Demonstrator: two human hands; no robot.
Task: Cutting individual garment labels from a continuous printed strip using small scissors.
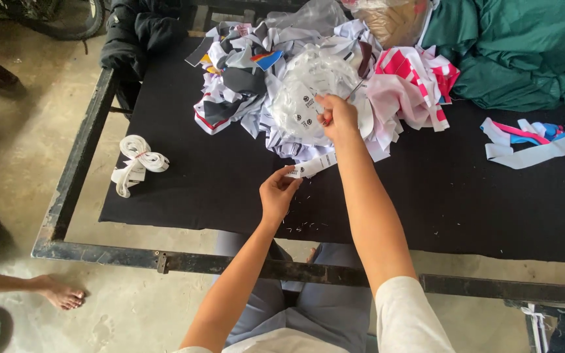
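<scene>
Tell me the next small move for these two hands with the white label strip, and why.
Probably draw the left hand back toward the body to pull the white label strip taut. The strip runs from the left fingertips up to the right hand, which is raised over the pile of labels and seems to hold a thin red tool I cannot identify. A taut strip should be easier to work on.

black cloth (pixel 184 183) lies open left; label heap (pixel 308 78) blocks beyond.
</scene>
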